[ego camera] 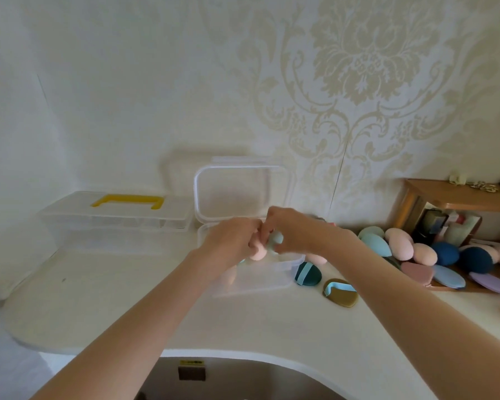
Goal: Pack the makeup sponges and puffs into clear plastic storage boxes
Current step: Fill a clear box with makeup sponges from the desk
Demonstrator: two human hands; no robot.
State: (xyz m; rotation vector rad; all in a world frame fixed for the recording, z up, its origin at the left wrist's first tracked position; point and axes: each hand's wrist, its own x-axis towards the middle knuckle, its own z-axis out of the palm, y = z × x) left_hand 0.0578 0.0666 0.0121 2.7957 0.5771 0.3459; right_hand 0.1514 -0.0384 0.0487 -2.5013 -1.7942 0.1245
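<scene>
Both hands meet over an open clear plastic box (274, 277) in the middle of the white counter. My left hand (231, 241) grips a pink makeup sponge (257, 252). My right hand (293, 230) holds a pale teal sponge (274, 241) beside it. The box's clear lid (243, 194) stands upright against the wall behind. A few sponges lie dimly visible inside the box under my hands. To the right lies a pile of pink, teal and navy sponges (401, 245) and flat puffs (449, 276).
A second clear box with a yellow handle (127, 202) sits shut at the back left. A dark green puff (308, 274) and an olive puff (341, 293) lie right of the open box. A wooden shelf (456, 197) with small items stands at the far right.
</scene>
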